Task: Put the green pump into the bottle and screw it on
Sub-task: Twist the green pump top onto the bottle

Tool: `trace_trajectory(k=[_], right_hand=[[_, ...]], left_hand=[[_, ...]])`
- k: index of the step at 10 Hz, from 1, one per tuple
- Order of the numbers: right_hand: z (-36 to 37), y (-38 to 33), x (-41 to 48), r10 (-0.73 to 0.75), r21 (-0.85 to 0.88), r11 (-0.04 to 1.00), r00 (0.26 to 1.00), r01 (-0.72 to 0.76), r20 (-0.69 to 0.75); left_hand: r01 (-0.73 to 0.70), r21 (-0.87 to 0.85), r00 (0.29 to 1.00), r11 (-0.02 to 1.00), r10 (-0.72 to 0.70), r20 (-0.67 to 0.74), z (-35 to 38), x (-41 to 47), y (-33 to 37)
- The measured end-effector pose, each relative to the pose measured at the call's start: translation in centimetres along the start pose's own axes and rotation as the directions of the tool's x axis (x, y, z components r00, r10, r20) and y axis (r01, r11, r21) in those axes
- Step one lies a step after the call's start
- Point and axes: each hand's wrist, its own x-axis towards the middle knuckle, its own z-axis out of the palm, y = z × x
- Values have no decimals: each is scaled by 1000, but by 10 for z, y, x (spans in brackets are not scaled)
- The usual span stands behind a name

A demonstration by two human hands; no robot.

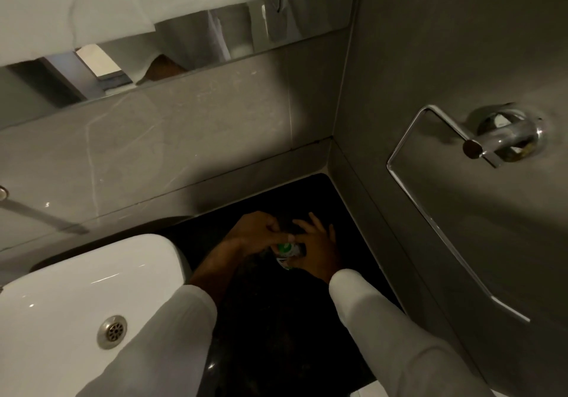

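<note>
A small bottle (287,253) with a white and green label stands on the black counter (276,319) in the corner, mostly covered by my hands. My left hand (256,233) is closed over its top, where the green pump sits hidden under the fingers. Around the bottle's right side wraps my right hand (319,247), gripping the body. The light is dim and the pump itself cannot be made out.
A white sink (76,298) with a metal drain (112,332) lies to the left. Grey tiled walls close the corner behind and to the right. A chrome towel ring (479,150) juts from the right wall. A mirror (196,49) runs above.
</note>
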Motion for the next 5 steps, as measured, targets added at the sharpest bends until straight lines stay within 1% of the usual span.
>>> trace_trajectory(k=[2,3,4,5], right_hand=[[25,19,-5,-50,-27,999,990,47,-133],[27,20,-5,-27,-21,999,992,24,-126],[19,9,-10,-12,-11,1000,996,11,-86],[8,9,-10,9,-21,1000,1000,-9,13]], left_hand=[[2,-73,999,997,-5,-35,19,-9,-2],[30,-83,998,996,-35,-53,23,-12,1],[28,-116,995,993,-39,-88,26,-17,2],[25,-158,982,987,-54,-179,26,-25,2]])
